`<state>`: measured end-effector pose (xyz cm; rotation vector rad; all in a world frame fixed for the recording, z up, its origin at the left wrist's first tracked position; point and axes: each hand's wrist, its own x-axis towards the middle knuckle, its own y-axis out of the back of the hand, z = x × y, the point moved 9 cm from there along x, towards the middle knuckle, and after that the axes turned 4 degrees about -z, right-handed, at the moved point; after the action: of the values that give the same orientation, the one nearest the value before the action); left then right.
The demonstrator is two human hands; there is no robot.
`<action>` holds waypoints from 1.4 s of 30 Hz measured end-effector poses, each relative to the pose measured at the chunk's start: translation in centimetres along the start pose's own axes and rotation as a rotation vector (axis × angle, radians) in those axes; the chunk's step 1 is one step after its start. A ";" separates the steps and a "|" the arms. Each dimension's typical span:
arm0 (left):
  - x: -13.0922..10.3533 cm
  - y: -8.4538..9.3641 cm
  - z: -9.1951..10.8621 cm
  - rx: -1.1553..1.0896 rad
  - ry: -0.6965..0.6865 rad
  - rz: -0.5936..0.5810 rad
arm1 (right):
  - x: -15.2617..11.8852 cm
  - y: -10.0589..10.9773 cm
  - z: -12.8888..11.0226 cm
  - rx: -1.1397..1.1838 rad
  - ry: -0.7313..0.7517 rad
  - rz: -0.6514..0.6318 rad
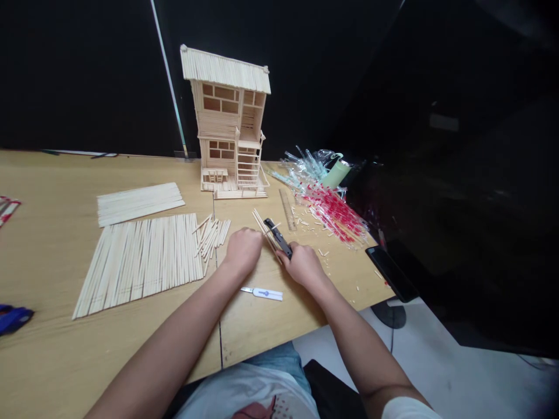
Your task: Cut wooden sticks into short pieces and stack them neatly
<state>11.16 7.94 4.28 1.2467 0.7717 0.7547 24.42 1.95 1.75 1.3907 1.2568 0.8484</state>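
My left hand (244,250) is closed, its fingers pinching a thin wooden stick (274,226) that points right across the head of a black clipper (279,240). The clipper sits in my right hand (304,265), which is closed around its near end. Beneath and beside the clipper lie a few longer sticks (259,219) on the table. Left of my left hand is a loose pile of short cut sticks (212,235). A small white folding knife (267,294), blade out, rests in front of my hands.
A two-storey stick house (231,122) stands at the back. Flat stick panels (140,256) lie at left. At right are a ruler (287,209), red-tipped plastic wrappers (334,209), a green tube (336,173), cut scraps and a dark phone (392,273) by the table edge.
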 end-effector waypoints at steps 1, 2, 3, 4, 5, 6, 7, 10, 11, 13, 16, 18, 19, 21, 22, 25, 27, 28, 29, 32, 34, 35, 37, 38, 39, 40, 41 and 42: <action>0.4 0.1 0.8 0.001 -0.017 -0.007 | -0.1 -0.1 0.8 0.010 -0.016 0.008; 0.8 0.2 1.7 -0.001 -0.040 -0.012 | -0.2 -0.1 1.6 0.023 -0.029 0.015; 1.1 0.3 2.6 -0.003 -0.065 -0.013 | -0.3 -0.1 2.4 0.038 -0.038 0.023; 1.5 0.5 3.6 -0.005 -0.090 -0.011 | -0.4 -0.1 3.1 0.055 -0.046 0.027; 1.9 0.7 4.4 -0.007 -0.112 -0.008 | -0.5 0.0 3.8 0.071 -0.054 0.028; 2.2 0.8 5.2 -0.009 -0.129 -0.003 | -0.6 0.0 4.5 0.086 -0.060 0.029; 2.4 1.0 5.9 -0.010 -0.141 0.001 | -0.7 0.1 5.1 0.098 -0.065 0.029; 2.8 1.1 7.2 -0.011 -0.163 0.001 | -0.9 0.3 6.3 0.115 -0.074 0.033; 2.8 1.1 7.5 -0.013 -0.170 -0.002 | -0.9 0.3 6.5 0.114 -0.074 0.035; 2.8 0.9 7.7 -0.015 -0.180 -0.009 | -0.9 0.2 6.8 0.105 -0.074 0.036; 2.7 0.7 7.5 -0.017 -0.186 -0.010 | -0.8 0.2 6.7 0.109 -0.058 0.031; 2.6 0.7 7.1 -0.017 -0.180 -0.008 | -0.7 0.3 6.4 0.120 -0.044 0.024; 2.5 0.8 6.9 -0.018 -0.175 -0.007 | -0.7 0.5 6.2 0.123 -0.036 0.024; 2.5 1.0 6.5 -0.021 -0.161 -0.005 | -0.7 1.0 5.9 0.118 -0.021 0.030; 2.5 1.1 6.3 -0.025 -0.153 -0.004 | -0.6 1.3 5.7 0.105 -0.019 0.036; 2.5 1.6 6.0 -0.041 -0.136 0.008 | -0.6 1.9 5.8 0.021 -0.056 0.043; 2.6 1.9 6.0 -0.044 -0.132 0.015 | -0.4 1.9 5.9 -0.024 -0.068 0.037; 2.6 1.9 6.0 -0.041 -0.131 0.016 | -0.3 1.9 6.0 -0.030 -0.060 0.032; 2.6 1.9 6.1 -0.035 -0.131 0.013 | -0.2 1.7 6.0 -0.023 -0.046 0.025; 2.7 1.5 6.3 -0.014 -0.137 -0.004 | 0.0 1.5 6.3 0.024 -0.008 0.005; 2.6 1.1 6.6 -0.004 -0.149 -0.013 | 0.2 1.6 6.6 0.038 0.006 -0.017; 2.5 0.9 6.7 -0.001 -0.156 -0.017 | 0.3 1.6 6.7 0.033 0.004 -0.036; 2.3 0.6 6.7 0.002 -0.159 -0.021 | 0.5 1.6 6.9 0.005 -0.016 -0.078; 2.2 0.6 6.5 0.004 -0.154 -0.023 | 0.6 1.6 7.0 -0.002 -0.029 -0.095; 2.1 0.6 6.1 0.003 -0.143 -0.026 | 0.7 1.6 6.9 0.002 -0.038 -0.105; 1.9 0.6 5.6 -0.006 -0.126 -0.029 | 0.9 1.6 6.8 0.015 -0.039 -0.105; 1.8 0.7 4.8 -0.032 -0.103 -0.038 | 1.1 1.6 6.5 0.034 -0.036 -0.100; 1.6 0.8 3.8 -0.061 -0.073 -0.050 | 1.3 1.6 6.2 0.051 -0.032 -0.093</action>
<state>15.16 7.40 5.45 1.1893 0.7130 0.6843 30.93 1.89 1.77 1.3699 1.3163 0.7316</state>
